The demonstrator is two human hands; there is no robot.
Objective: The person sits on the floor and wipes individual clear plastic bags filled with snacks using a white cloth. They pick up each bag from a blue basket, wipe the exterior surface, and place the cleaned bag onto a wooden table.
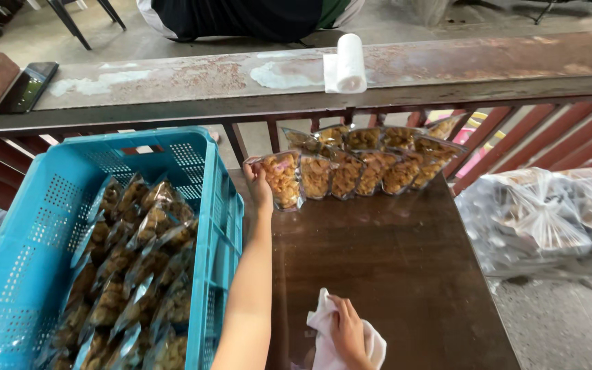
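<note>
Snack pouch (282,179) pinched at top corner by left hand (260,186), first in leaning row on worktop (392,267); right hand (346,330) pressed on white cloth (325,342); blue crate (29,247) alongside.

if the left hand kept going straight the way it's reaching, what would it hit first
The left hand points away from the person and already grips the nearest clear snack pouch at the row's end. Straight on, it would likely meet the rusty railing bars behind the dark table, though depth is hard to judge.
</note>
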